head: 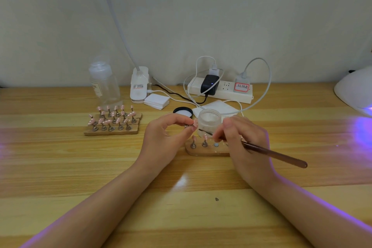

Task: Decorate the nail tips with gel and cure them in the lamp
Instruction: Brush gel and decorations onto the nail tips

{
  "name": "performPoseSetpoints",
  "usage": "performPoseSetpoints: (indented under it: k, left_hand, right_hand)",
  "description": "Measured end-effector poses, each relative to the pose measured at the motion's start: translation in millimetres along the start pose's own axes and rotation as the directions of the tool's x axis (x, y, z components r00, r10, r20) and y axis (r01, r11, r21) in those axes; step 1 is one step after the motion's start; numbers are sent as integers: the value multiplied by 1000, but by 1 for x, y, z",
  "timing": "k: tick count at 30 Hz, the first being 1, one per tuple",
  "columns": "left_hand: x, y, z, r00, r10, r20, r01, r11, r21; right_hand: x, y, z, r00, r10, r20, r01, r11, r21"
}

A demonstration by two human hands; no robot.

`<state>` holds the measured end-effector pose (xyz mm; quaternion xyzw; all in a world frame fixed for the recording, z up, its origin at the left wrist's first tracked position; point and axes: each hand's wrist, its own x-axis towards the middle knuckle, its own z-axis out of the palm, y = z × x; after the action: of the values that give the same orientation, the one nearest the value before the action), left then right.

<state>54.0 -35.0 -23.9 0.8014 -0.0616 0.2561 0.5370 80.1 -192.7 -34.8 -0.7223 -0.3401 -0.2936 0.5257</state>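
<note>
Left hand grip: left hand point(167, 137) pinches one nail tip point(194, 123) on its metal stand, raised before the gel jar point(209, 122).
Right hand grip: right hand point(241, 139) clasps the brush point(273, 154); bristles near the tip.
Technique: brace both wrists on the desk point(100, 167); apply thin strokes.
Curing lamp point(356, 90): far right, glowing violet.
Writing: red-bordered plug label point(241, 87), illegible.

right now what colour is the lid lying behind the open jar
Black rim with a white inside, seen in the head view: the lid lies upturned just left of the jar.
</note>
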Motion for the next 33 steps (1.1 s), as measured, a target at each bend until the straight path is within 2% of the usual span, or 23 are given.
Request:
performPoseSetpoints:
  k: [4, 9, 14, 28, 33]
  left_hand:
    - [-1, 1, 0, 1000, 0, 9, 0, 1000, 2]
    - [-1, 0, 0, 1000, 6, 2, -6, 1000, 18]
    - [-1, 0, 0, 1000, 11, -1, -11, 1000, 15]
    - [0, -3, 0, 1000, -12, 3, 12, 1000, 16]
    - [0, -2, 1, 1000, -19, 6, 19, 1000, 20]
  right_hand:
    - [2, 0, 1, 999, 42, -20, -41, 999, 7]
    - [2, 2, 4, 999, -23, 25, 25, 999, -45]
    - [1, 2, 1, 999, -53, -9, 52, 998, -45]
    - [2, 3, 3, 999, -43, 14, 44, 997, -64]
    - [1, 3, 1, 998, -54, -26, 53, 998, -40]
